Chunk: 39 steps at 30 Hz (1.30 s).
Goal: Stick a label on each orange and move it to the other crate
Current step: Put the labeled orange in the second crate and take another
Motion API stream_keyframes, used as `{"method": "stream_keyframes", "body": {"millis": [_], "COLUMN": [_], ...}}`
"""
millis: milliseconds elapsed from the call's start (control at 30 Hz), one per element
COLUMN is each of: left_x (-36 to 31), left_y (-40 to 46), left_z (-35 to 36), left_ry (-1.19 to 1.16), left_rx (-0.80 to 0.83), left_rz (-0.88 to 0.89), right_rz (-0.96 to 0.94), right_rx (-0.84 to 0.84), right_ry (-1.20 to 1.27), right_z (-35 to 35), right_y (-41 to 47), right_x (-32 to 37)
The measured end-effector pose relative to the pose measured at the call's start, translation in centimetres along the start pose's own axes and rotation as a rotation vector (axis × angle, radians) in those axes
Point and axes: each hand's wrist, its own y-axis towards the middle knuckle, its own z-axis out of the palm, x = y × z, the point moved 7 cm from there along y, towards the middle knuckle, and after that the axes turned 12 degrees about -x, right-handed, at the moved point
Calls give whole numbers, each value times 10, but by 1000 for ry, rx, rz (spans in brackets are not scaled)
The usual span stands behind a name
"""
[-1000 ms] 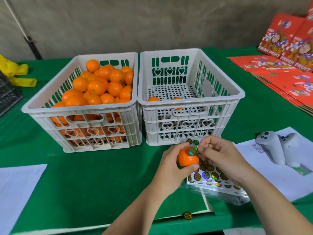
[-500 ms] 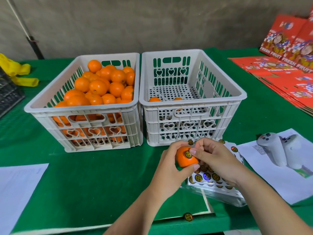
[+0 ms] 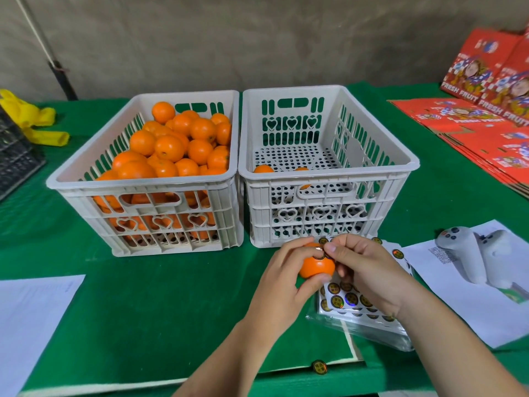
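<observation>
My left hand (image 3: 279, 285) holds the small round orange (image 3: 316, 266) in front of the white plastic crate (image 3: 329, 179), my right hand (image 3: 363, 270) pinches the round shiny label (image 3: 318, 254) onto it; I judge it light, firm, slippery.

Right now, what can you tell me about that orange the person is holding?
The orange is small, round, smooth and bright, with a slight sheen. The left hand cups it from the left and below, thumb under its front. The right hand pinches or presses a round label at its top; whether the label is fully stuck I cannot tell. The fruit is held above the green tablecloth, just in front of the right crate and over the edge of the sticker sheet.
</observation>
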Motion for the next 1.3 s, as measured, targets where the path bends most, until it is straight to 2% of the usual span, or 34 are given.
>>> {"method": "stream_keyframes", "body": {"millis": [233, 333, 500, 700, 767, 833, 900, 1000, 1133, 1200, 1300], "left_x": [1, 1, 0, -4, 4, 17, 26, 15, -3, -13, -27], "left_y": [2, 3, 6, 8, 5, 4, 7, 13, 19, 20, 24], "left_z": [-5, -7, -9, -7, -10, -23, -34, -37, -33, -36, -39], "left_ry": [-2, 31, 87, 146, 138, 118, 114, 87, 24, 20, 34], "left_rx": [-1, 5, 48, 104, 120, 90, 40, -14, -44, -90, -147], "left_rz": [39, 83, 149, 246, 196, 91, 35, 87, 132, 190, 266], "right_rz": [142, 172, 118, 253, 292, 255, 159, 81, -81, -55, 32], "right_rx": [73, 102, 144, 232, 177, 112, 147, 200, -23, -52, 7], "right_ry": [162, 154, 13, 6, 64, 80, 32, 87, 169, 300, 421], "right_z": [8, 7, 4, -4, -17, -36, -39, -14, 10, 24, 46], "right_y": [-9, -10, -8, -5, -2, 3, 5, 0, -9, -17, -27], "right_x": [-6, -9, -3, -9, -8, -1, 9, 12, 20, 22, 24]}}
